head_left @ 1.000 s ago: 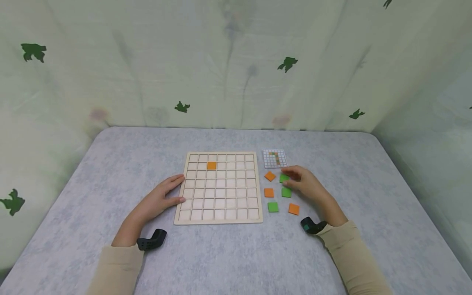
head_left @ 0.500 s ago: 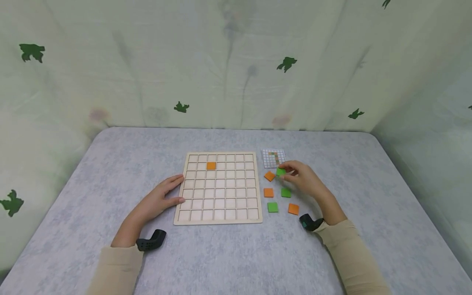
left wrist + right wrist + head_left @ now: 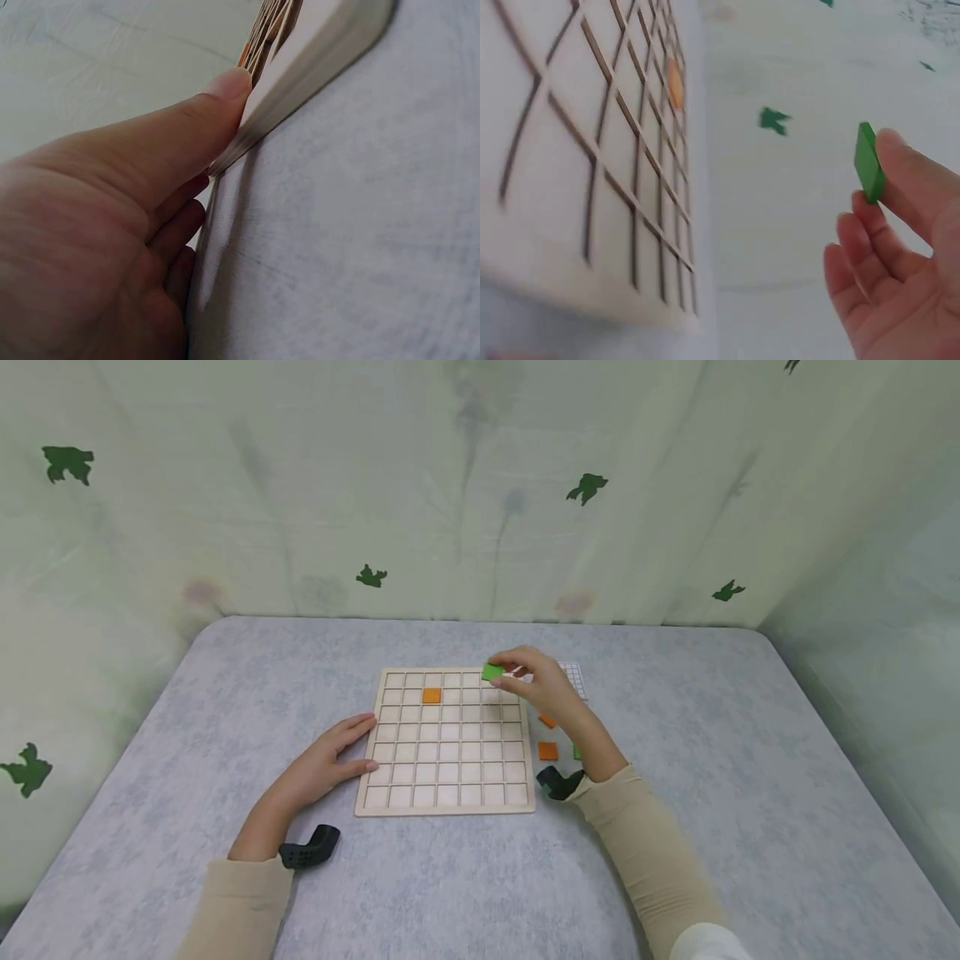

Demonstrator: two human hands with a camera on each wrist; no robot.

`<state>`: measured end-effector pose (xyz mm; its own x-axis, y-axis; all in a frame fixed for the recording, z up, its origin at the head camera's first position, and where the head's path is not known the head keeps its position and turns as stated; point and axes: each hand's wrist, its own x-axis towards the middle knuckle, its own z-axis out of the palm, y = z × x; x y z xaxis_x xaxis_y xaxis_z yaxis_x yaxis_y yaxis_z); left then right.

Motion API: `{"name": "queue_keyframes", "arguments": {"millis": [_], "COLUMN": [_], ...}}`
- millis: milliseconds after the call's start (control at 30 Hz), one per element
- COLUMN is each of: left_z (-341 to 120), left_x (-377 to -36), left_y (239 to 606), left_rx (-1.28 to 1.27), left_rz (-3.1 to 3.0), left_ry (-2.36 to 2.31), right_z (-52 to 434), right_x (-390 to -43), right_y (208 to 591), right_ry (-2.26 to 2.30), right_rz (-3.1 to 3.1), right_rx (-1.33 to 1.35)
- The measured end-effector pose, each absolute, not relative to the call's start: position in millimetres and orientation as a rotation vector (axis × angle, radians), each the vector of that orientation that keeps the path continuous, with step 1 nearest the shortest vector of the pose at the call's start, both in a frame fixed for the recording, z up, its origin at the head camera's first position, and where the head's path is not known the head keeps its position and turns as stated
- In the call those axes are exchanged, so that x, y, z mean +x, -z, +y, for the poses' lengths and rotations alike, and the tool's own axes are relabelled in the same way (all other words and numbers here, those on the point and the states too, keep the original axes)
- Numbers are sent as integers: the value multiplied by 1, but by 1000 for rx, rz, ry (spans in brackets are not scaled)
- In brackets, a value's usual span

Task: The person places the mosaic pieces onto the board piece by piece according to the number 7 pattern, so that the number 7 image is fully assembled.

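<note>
A wooden grid board (image 3: pixel 448 743) lies on the table with one orange square tile (image 3: pixel 432 695) in a cell of its second row. My left hand (image 3: pixel 326 764) rests against the board's left edge. In the left wrist view its thumb (image 3: pixel 187 127) touches the rim, with the other fingers partly hidden behind. Above the board's top right part, my right hand (image 3: pixel 536 681) pinches a green square tile (image 3: pixel 491 672) between thumb and fingers. The right wrist view shows this green tile (image 3: pixel 868 163) held up, apart from the board.
Right of the board lie loose tiles: an orange one (image 3: pixel 547 751), another orange one (image 3: pixel 547 721) and a green one (image 3: pixel 577 752), partly covered by the right arm. A printed grid card (image 3: pixel 574 679) sits behind the right hand, partly hidden.
My right hand has picked up the green tile from beside the card and carried it left, over the board. The left hand has stayed at the board's edge.
</note>
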<state>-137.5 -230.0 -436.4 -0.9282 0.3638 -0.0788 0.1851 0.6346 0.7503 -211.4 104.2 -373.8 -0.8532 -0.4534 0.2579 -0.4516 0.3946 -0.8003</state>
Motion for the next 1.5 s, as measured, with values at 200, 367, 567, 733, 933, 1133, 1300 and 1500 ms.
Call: {"name": "queue_keyframes", "arguments": {"millis": [200, 367, 567, 733, 933, 1133, 1300, 1500], "left_z": [-230, -229, -229, -229, -229, -230, -231, -231], "left_x": [-138, -138, -139, -140, -139, -139, -139, -139], "left_y": [437, 437, 436, 437, 437, 438, 438, 438], "left_rx": [447, 440, 435, 436, 423, 430, 440, 447], "left_rz": [2635, 2638, 2628, 2627, 2631, 2636, 2634, 2627], "left_ry": [-1168, -1170, -1192, -1188, -1179, -1174, -1180, -1185], "right_z": [68, 54, 45, 42, 45, 64, 90, 127], "right_x": [-228, -234, -237, -237, -234, -228, -221, -208], "right_y": [404, 425, 436, 433, 426, 407, 393, 393], "right_ry": [1453, 1397, 1226, 1156, 1173, 1380, 1410, 1426], "right_rz": [2599, 2576, 2682, 2704, 2635, 2563, 2636, 2687], "right_rx": [-873, -773, -785, -757, -736, -747, -790, -740]}}
